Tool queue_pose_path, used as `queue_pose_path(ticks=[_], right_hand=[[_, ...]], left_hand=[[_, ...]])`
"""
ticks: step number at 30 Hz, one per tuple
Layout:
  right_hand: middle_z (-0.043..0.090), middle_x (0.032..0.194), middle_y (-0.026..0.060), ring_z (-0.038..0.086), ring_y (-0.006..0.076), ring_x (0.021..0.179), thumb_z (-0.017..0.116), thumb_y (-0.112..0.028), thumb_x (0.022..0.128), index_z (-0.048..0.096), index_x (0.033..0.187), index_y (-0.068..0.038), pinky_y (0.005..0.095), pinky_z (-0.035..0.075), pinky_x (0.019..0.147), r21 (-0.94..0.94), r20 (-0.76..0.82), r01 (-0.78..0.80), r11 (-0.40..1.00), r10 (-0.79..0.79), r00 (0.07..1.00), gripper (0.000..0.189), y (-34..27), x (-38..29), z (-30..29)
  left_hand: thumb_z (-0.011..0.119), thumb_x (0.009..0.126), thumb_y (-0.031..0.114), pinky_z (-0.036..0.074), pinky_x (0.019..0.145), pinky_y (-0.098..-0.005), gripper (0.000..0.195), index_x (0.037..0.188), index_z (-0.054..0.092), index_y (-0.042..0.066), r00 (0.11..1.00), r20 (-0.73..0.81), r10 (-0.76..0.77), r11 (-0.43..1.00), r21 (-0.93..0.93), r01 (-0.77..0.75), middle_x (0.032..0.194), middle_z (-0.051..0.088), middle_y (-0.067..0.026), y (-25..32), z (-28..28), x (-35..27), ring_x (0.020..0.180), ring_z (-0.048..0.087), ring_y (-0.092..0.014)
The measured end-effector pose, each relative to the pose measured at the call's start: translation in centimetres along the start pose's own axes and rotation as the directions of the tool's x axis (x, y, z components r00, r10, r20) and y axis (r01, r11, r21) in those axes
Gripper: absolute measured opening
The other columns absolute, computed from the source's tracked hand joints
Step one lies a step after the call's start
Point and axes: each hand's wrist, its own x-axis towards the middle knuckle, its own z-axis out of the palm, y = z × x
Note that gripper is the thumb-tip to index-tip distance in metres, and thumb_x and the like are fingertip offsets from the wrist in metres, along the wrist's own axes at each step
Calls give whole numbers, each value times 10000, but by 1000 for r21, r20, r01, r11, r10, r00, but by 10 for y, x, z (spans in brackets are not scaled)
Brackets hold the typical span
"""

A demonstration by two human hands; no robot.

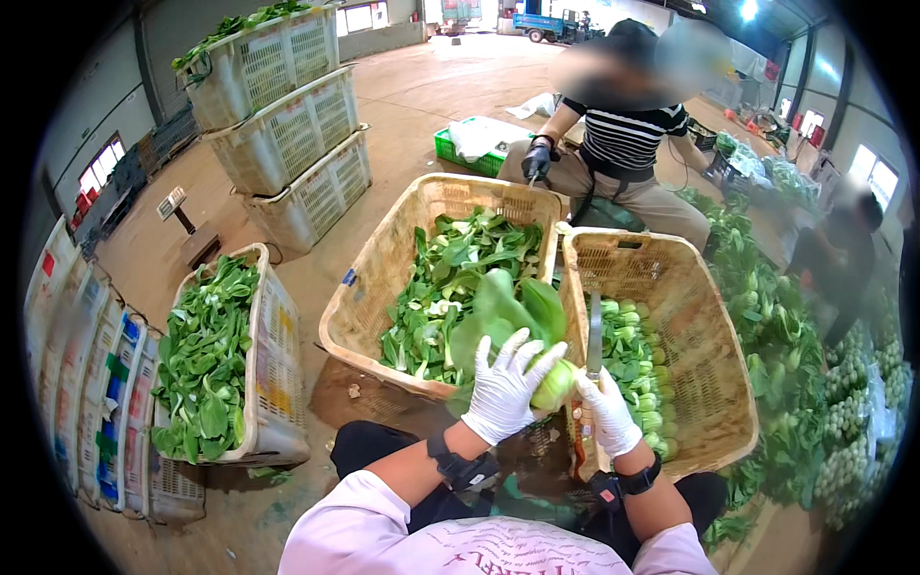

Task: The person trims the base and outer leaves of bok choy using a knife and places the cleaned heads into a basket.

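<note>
My left hand [507, 388], in a white glove, grips a head of bok choy [553, 384] by its pale base, leaves pointing away from me. My right hand [611, 417], also gloved in white, holds a knife [595, 334] with its blade upright beside the vegetable. Behind my left hand, a large stained plastic crate [366, 309] contains loose bok choy leaves [460, 287]. To the right, a second crate [697, 345] has trimmed bok choy heads [647, 395] in rows along its left part. The knife handle is mostly hidden by my fingers.
At left, a white crate [277, 388] brims with leaves near a weighing scale [188, 226]. Stacked crates [287, 151] rise behind it. A co-worker [625, 144] sits opposite, a dark-gloved hand [537, 158] at the crate rim. Heaped bok choy [776, 352] covers the floor at right.
</note>
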Motion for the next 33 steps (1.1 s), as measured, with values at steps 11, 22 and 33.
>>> queue_pose_path(ticks=[11,22,33], right_hand=[[597,805,41,529,73,598,490,-195,958,502,1216,-40,190,387,512,-192,50,245,950,-240,969,301,16,6,28],[635,854,129,630,290,736,628,-37,726,622,1033,-66,337,501,658,-752,243,584,307,-694,678,308,-22,43,92],[510,623,36,574,240,552,678,-140,642,598,792,-151,343,454,487,-768,566,614,-181,-642,518,170,-19,69,112]], left_hand=[[768,704,-12,459,909,-267,619,1232,460,82,811,274,-517,-193,-960,201,1141,559,-27,-72,-19,-20,1021,553,-123],[834,638,113,503,823,-284,660,1178,462,34,824,143,-549,136,-957,257,1054,616,-81,-96,-20,-19,950,604,-152],[785,673,32,494,851,-296,603,1172,446,15,900,46,-434,686,-630,363,1103,596,-95,-105,-21,-18,983,605,-164]])
